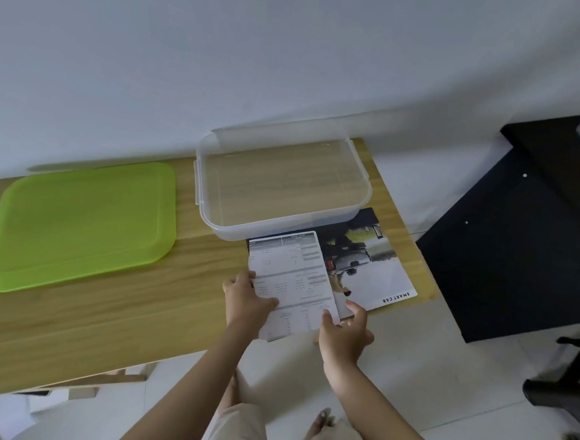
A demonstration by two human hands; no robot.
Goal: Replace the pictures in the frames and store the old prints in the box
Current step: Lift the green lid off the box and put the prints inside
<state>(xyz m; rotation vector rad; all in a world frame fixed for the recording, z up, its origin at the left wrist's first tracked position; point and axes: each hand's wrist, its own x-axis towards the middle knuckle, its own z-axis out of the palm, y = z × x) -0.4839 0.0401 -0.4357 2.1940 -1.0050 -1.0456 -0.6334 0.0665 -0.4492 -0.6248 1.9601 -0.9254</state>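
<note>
Both forearms reach up from the bottom of the frame to a thin sheet of printed paper covered in grey tables of small, unreadable text. Her left hand lies half open on the sheet's left edge, thumb on top. Right hand pinches the lower right corner, fingers loosely curled. Under the sheet lies a glossy print with a dark vehicle and the words SMART CAB, flat near the right end of the pale wood-grain table. Just above it, centre frame, sits a clear plastic box, rectangular with rounded corners, its front wall overlapping the print's far edge. At left rests a translucent green lid, smooth and flat. A black cabinet stands at right.
</note>
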